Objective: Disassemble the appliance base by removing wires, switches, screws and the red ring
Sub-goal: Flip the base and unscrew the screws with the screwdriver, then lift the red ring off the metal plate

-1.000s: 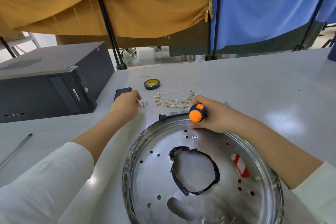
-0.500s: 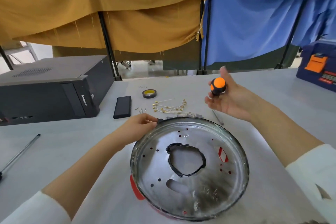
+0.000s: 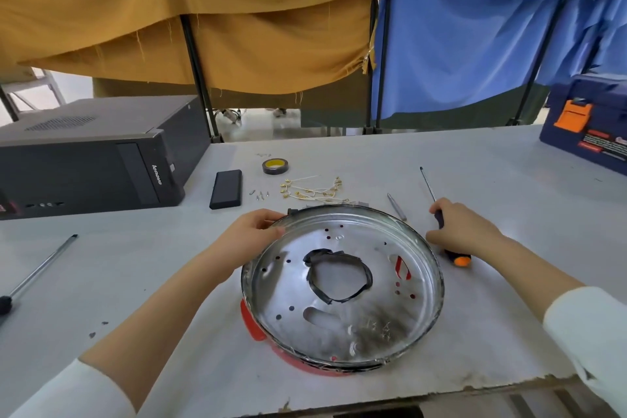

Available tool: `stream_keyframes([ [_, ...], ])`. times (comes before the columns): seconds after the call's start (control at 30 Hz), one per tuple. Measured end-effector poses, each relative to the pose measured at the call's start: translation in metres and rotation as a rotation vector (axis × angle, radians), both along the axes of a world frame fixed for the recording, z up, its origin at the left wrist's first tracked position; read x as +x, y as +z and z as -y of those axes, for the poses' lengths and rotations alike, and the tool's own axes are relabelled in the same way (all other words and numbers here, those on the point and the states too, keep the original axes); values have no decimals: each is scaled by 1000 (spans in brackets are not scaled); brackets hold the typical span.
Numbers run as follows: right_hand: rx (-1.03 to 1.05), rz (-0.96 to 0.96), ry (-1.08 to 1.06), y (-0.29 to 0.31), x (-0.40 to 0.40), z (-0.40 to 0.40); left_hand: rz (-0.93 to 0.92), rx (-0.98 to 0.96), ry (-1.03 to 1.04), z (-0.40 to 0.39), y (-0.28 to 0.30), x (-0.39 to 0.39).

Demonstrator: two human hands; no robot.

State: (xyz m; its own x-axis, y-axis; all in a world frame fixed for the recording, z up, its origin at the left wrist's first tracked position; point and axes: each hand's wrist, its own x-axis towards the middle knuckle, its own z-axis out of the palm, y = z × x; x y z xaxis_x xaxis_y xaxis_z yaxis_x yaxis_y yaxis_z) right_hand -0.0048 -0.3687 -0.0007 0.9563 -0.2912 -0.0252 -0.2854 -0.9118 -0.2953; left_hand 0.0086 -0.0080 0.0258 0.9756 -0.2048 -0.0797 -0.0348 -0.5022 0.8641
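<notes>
Steadying base (image 3: 342,285) on counter (image 3: 475,180), screwdriver (image 3: 444,231) laid down at its right.
Metal base sits near the front edge, likely tilted on red ring (image 3: 252,324) showing under its near-left rim. Left hand (image 3: 252,231) grips far-left rim, probably to stop it sliding or to lift it. Right hand (image 3: 463,227) curls over screwdriver handle, resting it on counter. Removed wires (image 3: 312,190) and screws (image 3: 261,195) parked behind, out of the way.

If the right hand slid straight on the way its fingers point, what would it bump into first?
The right hand rests on the orange-capped screwdriver, fingers pointing left. First it would probably meet the dark rim of the round silver metal appliance base, which lies just beside the fingertips.
</notes>
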Motion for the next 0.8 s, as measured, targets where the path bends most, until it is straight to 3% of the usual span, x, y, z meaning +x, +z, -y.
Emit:
stream_keyframes([
  [0.3, -204, -67, 24, -6, 5, 1, 7, -26, 65, 0, -3, -6],
  [0.37, -241, -11, 44, 1, 1, -2, 2, -31, 71, 1, -3, -6],
  [0.43, -167, 154, 70, 13, -4, -9, -4, -41, 80, 1, -3, -6],
  [0.5, 56, 266, 95, 29, -11, -20, -13, -70, 86, 0, -2, -8],
  [0.6, 342, 146, 154, 50, -29, -41, -63, -175, 100, -4, -1, -14],
  [0.7, 249, -20, 200, 46, -46, -57, -107, -280, 113, -8, -3, -21],
  [0.8, 235, -56, 230, 38, -52, -66, -110, -322, 115, -10, -7, -28],
])
